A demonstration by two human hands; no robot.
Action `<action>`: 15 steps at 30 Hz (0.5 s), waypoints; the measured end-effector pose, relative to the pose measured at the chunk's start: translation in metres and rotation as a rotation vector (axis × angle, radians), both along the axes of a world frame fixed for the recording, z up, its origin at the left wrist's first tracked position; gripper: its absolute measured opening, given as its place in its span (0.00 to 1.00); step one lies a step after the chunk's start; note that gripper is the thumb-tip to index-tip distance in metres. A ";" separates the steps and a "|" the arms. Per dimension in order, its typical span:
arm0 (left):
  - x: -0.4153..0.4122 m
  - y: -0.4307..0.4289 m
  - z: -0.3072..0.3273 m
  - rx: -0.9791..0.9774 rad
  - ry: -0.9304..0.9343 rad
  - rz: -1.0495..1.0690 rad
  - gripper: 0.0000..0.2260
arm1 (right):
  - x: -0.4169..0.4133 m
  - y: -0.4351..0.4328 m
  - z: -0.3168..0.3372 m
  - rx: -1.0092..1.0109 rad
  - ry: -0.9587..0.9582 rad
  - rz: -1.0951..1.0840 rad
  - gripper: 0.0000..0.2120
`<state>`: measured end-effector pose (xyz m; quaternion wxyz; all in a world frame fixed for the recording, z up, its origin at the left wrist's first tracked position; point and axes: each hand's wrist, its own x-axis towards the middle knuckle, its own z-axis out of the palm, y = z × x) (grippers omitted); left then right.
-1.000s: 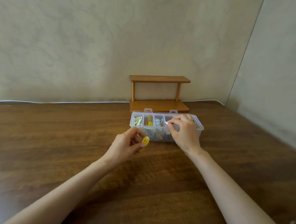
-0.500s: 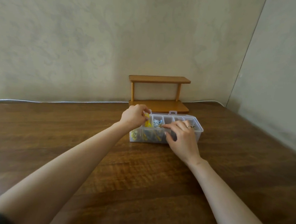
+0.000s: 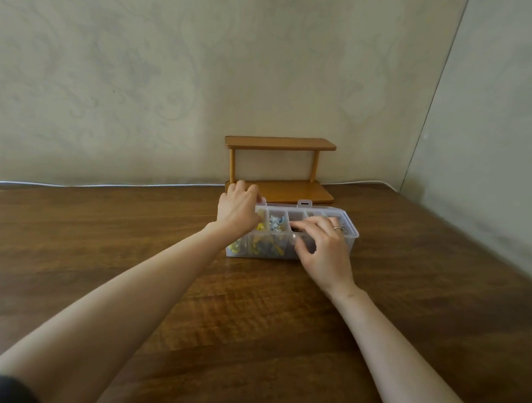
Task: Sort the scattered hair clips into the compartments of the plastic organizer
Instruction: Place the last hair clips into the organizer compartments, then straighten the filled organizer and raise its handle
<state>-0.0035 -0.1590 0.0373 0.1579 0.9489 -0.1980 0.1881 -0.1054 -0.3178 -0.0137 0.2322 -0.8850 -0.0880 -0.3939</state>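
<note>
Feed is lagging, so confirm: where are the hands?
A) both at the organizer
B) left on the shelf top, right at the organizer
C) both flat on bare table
A: the left hand is at the far left end of the organizer, and the right hand is over its front right compartments.

Left hand [image 3: 238,210] covers the organizer [image 3: 351,244] at its 9 o'clock end; can't tell what its fingers [image 3: 253,189] grip. Right hand [image 3: 325,251] hides the front wall toward 3 o'clock (fingertips blurred). Clips [image 3: 275,225] too small to tell apart. Forearms [image 3: 127,302] cut off at btm edge.
</note>
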 end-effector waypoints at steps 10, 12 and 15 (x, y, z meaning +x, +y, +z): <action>0.007 0.047 -0.012 -0.898 0.486 0.241 0.19 | 0.001 -0.038 0.008 0.673 0.012 -0.319 0.15; 0.006 0.050 -0.016 -1.034 0.742 0.180 0.20 | 0.005 -0.039 0.013 0.932 0.178 -0.235 0.17; 0.005 0.049 -0.021 -1.118 0.880 0.019 0.20 | 0.015 -0.049 0.021 1.279 0.448 -0.096 0.19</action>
